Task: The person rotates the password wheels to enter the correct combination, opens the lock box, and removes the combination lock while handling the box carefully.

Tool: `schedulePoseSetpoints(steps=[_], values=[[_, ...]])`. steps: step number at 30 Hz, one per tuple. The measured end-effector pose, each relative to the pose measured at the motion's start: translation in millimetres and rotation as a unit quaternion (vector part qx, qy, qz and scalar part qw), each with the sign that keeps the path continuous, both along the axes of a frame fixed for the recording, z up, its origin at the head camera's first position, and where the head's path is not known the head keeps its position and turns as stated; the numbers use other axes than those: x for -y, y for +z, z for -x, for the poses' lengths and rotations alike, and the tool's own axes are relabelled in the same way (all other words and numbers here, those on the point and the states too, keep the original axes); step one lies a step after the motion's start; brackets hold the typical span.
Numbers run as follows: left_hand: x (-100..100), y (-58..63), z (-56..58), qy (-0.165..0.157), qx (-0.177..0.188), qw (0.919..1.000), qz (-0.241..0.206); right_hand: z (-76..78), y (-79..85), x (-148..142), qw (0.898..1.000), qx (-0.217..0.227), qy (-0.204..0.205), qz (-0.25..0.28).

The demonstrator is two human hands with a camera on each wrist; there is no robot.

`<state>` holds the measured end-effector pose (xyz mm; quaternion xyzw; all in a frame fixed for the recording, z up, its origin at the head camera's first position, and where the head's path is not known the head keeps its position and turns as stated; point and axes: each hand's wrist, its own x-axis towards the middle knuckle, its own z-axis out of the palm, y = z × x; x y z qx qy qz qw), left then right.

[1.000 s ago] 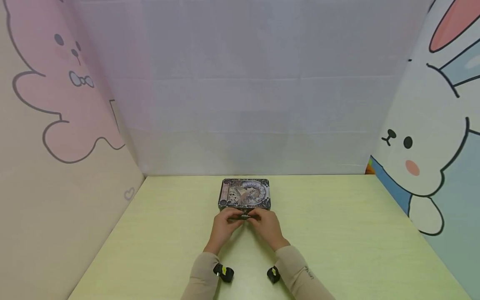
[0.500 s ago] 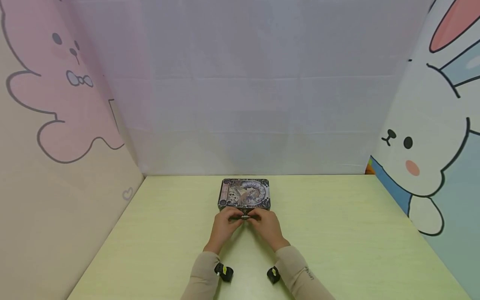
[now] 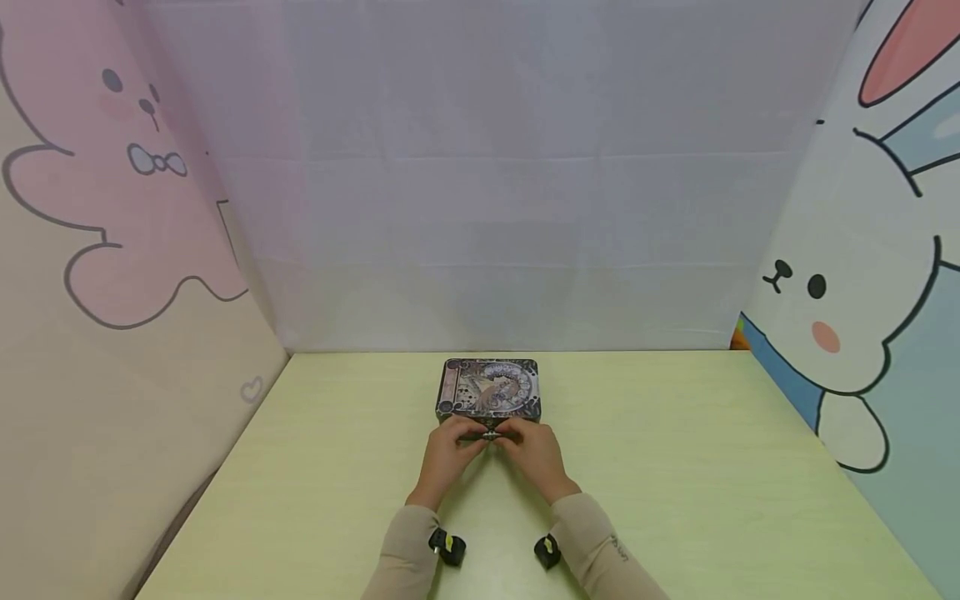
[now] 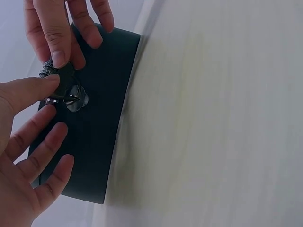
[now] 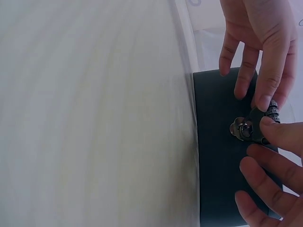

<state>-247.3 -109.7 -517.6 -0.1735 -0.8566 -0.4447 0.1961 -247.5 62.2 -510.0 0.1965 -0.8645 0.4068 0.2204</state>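
Observation:
A dark tin box (image 3: 489,388) with an ornate printed lid lies on the yellow-green table (image 3: 675,483), its dark front wall (image 4: 102,118) facing me. A small combination padlock (image 3: 491,434) hangs from a silver clasp (image 4: 75,100) on that wall. My left hand (image 3: 450,450) and right hand (image 3: 532,450) meet at the padlock (image 4: 59,82) and pinch it from either side. The left thumb (image 4: 28,92) and right thumb (image 5: 284,133) press on the padlock (image 5: 265,118), beside the clasp (image 5: 240,128). The other fingers of both hands rest on the box front.
Cartoon-printed panels wall the table on the left (image 3: 112,250) and right (image 3: 862,292), with a pale sheet (image 3: 510,208) behind. Bare tabletop spreads to both sides of the box. Small black wrist cameras (image 3: 447,546) sit under both sleeves.

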Motion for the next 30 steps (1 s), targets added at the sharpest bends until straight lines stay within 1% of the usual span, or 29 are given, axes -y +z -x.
schedulePoseSetpoints(steps=[7,10,15,21,26,30], values=[[0.5,0.9,-1.3,0.007,-0.045,0.9981,0.041,-0.3,0.4,-0.2,1.0,0.009,0.0,0.001],[0.8,0.7,-1.1,0.01,-0.054,0.997,0.054,0.2,-0.6,-0.8,1.0,0.013,0.001,-0.002],[1.3,0.4,-0.6,0.013,-0.05,0.9963,0.068,0.8,-2.1,-1.1,1.0,0.014,0.004,-0.002],[1.3,1.5,-2.0,0.014,-0.035,0.9967,0.071,-0.2,-0.6,-0.8,1.0,0.013,0.005,0.007],[0.5,2.3,-2.1,0.016,-0.031,0.9972,0.066,-0.2,0.4,-0.8,1.0,0.012,0.004,0.006],[-0.8,2.5,-3.7,0.022,-0.035,0.9976,0.055,-0.4,-0.2,-0.4,1.0,0.012,0.008,0.004]])
